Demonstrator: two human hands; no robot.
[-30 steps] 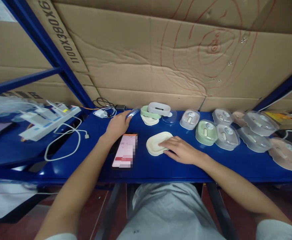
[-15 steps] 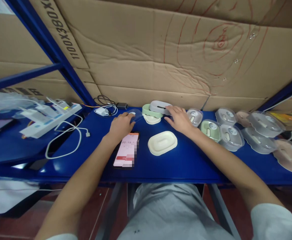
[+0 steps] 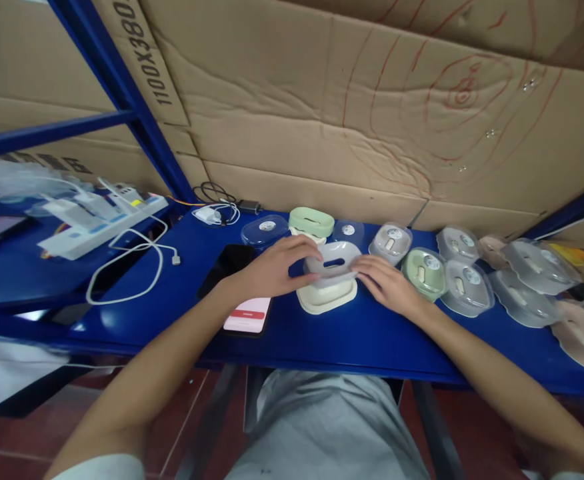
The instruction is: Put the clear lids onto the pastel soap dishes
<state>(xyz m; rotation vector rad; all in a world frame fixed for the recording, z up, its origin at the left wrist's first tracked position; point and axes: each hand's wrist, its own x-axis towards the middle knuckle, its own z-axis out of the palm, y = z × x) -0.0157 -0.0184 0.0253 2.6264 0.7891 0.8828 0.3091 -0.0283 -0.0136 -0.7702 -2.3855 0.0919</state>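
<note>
- Head view: grey tray [image 3: 333,274] pinched endwise between both hands, left hand [image 3: 278,268] at one end, right hand [image 3: 387,283] at the other.
- Above cream base [image 3: 328,299] on table [image 3: 372,343]; impossible to tell whether touching.
- Best kept level, corners matched to base, lowered evenly.
- Hidden: base's far side under tray, phone's [image 3: 247,320] upper part behind left wrist, right thumb's exact hold.
</note>
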